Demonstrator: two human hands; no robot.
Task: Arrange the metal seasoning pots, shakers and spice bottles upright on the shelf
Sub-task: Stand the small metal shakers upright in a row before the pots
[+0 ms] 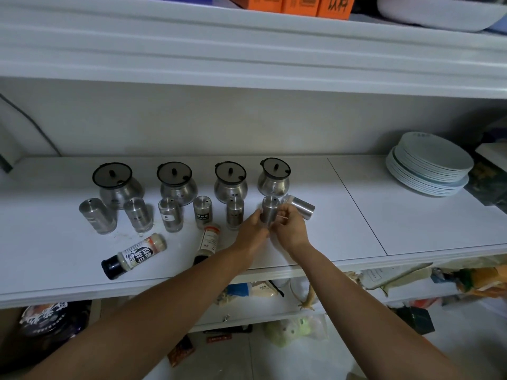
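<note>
Several metal seasoning pots (178, 182) with dark lids stand in a row at the back of the white shelf (356, 209). In front of them several metal shakers (170, 215) stand upright. My left hand (253, 229) and my right hand (290, 229) both grip one upright shaker (269, 208) at the row's right end. Just behind my right hand another shaker (301, 208) lies on its side. A spice bottle (134, 255) with a black cap lies flat near the front edge. A second spice bottle (210, 238) lies beside my left forearm, partly hidden.
A stack of pale plates (428, 165) stands at the shelf's right end. An upper shelf board (247, 56) overhangs, with orange boxes (299, 4) on top. Bags and clutter fill the lower shelves and floor.
</note>
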